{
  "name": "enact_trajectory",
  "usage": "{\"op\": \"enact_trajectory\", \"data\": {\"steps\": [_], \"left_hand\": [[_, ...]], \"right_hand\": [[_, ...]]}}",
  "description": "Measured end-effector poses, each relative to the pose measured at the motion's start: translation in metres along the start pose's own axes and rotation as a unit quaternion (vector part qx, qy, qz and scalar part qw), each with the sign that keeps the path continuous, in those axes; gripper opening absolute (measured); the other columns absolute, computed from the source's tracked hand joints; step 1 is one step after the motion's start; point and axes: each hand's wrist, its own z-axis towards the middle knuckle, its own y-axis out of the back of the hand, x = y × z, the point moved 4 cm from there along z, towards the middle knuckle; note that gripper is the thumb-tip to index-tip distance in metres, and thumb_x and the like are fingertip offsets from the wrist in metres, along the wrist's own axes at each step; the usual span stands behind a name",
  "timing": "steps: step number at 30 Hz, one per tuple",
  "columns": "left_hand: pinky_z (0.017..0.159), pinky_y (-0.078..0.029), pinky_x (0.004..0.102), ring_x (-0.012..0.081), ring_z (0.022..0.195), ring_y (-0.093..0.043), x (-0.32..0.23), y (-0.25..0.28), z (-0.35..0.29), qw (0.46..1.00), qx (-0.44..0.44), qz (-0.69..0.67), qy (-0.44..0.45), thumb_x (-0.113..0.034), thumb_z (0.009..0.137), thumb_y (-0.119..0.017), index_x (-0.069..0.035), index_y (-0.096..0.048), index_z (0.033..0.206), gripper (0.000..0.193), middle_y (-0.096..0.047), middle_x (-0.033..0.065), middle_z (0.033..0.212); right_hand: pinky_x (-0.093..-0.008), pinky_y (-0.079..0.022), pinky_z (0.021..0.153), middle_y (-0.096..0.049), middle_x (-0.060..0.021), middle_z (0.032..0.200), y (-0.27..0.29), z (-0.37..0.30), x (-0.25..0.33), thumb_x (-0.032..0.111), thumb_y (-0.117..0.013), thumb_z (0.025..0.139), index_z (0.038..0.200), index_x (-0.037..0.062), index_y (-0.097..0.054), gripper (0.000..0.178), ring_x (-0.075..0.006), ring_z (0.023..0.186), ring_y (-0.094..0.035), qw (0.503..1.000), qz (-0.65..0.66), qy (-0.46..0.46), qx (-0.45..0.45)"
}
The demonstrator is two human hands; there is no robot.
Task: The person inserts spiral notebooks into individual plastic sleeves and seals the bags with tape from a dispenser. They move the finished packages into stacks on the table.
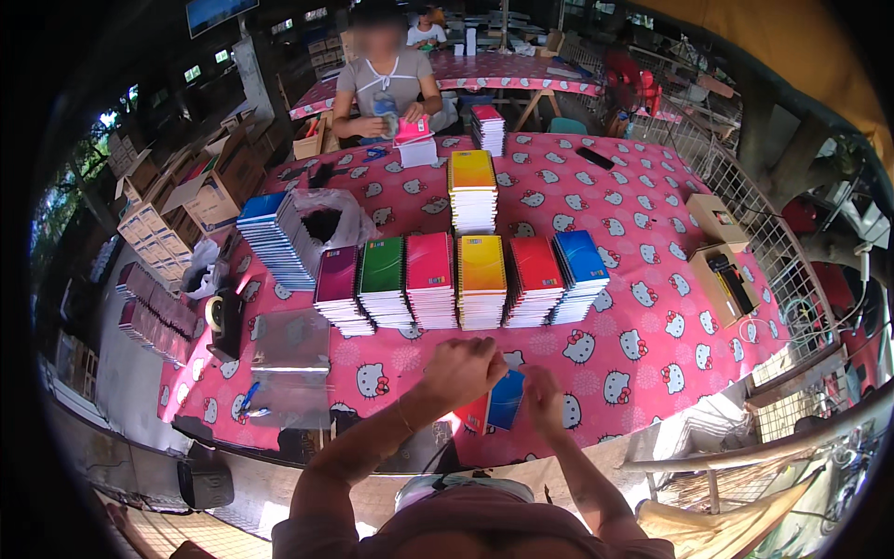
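At the table's near edge, a blue spiral notebook (506, 401) and a red notebook (473, 413) lie side by side, partly under my hands. My left hand (463, 366) is closed in a fist above them; what it holds, if anything, is hidden. On the right, my right hand (544, 399) is beside the blue notebook with its fingers bent in, and its grip is too unclear to make out. Just beyond stands a row of notebook stacks: purple (338, 279), green (382, 270), pink (429, 265), yellow (481, 265), red (535, 265) and blue (581, 261).
Clear plastic bags (291, 359) and a blue pen-like tool (250, 396) lie left, near a tape dispenser (219, 321). Behind the row are another yellow stack (472, 191) and a blue stack (275, 238). A co-worker (386, 84) handles pink notebooks across the table. An open cardboard box (722, 275) sits right.
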Motion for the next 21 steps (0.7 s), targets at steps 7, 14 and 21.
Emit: {"op": "enact_trajectory", "data": {"steps": [7, 14, 21], "left_hand": [[0.059, -0.054, 0.0453, 0.0345, 0.066, -0.068, 0.072, -0.067, -0.031, 0.983, -0.066, 0.027, 0.169, -0.023, 0.094, -0.060, -0.004, -0.066, 0.094, 0.020, -0.068, 0.0150, 0.079], [0.068, -0.056, 0.0417, 0.0338, 0.086, -0.069, 0.173, 0.049, -0.026, 0.942, -0.137, 0.307, -0.020, -0.009, 0.089, -0.063, -0.007, -0.063, 0.126, 0.037, -0.070, 0.0188, 0.101], [0.056, -0.052, 0.0471, 0.0352, 0.059, -0.064, 0.075, 0.125, -0.022, 0.991, -0.037, 0.002, 0.129, -0.011, 0.092, -0.063, -0.010, -0.063, 0.126, 0.034, -0.067, 0.0166, 0.073]], "right_hand": [[-0.0430, -0.046, 0.097, -0.060, -0.0102, 0.128, -0.062, 0.178, 0.086, 0.008, -0.063, 0.087, 0.122, 0.0053, -0.065, 0.035, -0.0317, 0.116, -0.058, 0.960, -0.126, 0.248, 0.008], [-0.0443, -0.046, 0.088, -0.061, -0.0041, 0.101, -0.134, 0.184, 0.101, 0.010, -0.069, 0.080, 0.109, 0.0088, -0.067, 0.028, -0.0249, 0.095, -0.060, 0.906, -0.247, 0.338, 0.061], [-0.0454, -0.044, 0.103, -0.069, -0.0073, 0.118, -0.018, 0.068, -0.001, -0.005, -0.062, 0.076, 0.100, 0.0070, -0.066, 0.027, -0.0298, 0.119, -0.061, 0.972, 0.019, 0.134, 0.194]]}}
